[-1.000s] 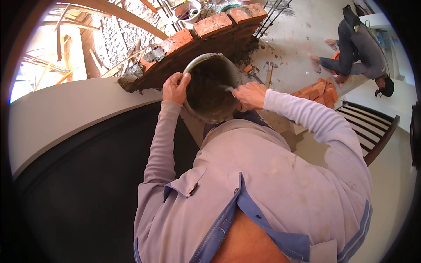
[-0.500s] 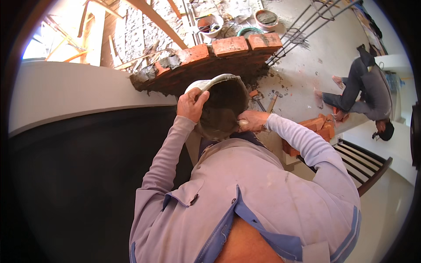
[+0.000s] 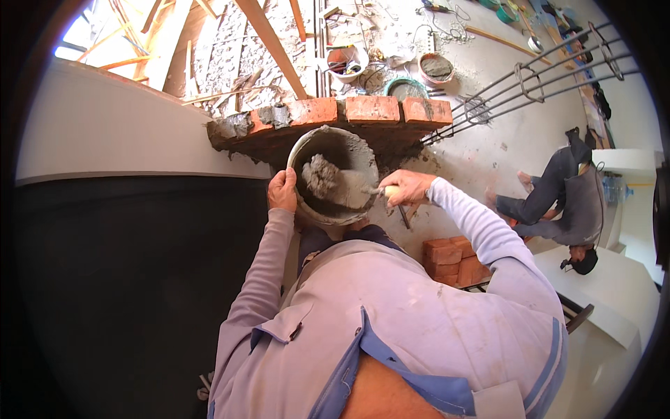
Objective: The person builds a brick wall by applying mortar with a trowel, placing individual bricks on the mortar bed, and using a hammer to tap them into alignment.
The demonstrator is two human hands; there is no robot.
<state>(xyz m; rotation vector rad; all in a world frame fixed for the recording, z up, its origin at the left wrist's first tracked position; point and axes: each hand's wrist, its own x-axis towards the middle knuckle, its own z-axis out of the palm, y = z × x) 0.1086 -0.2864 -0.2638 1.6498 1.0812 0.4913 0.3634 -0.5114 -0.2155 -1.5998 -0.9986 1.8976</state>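
Note:
My left hand is closed on the left rim of a mortar-caked bucket, held in front of my waist with its opening facing up at me. My right hand grips the pale handle of a trowel, whose blade reaches inside the bucket. Beside and on the blade sits a lump of wet grey mortar. Just beyond the bucket stands a low brick wall, topped by a row of orange bricks with grey mortar between and below them.
Steel rebar juts out right of the wall. Behind it stand a bucket of tools and a mortar bucket. Stacked bricks lie near my right elbow. Another person bends low at right. A dark panel lies left.
The bucket's opening has turned further up, and a mortar lump now shows with the trowel blade inside. My right hand has shifted slightly right, my left slightly left and down.

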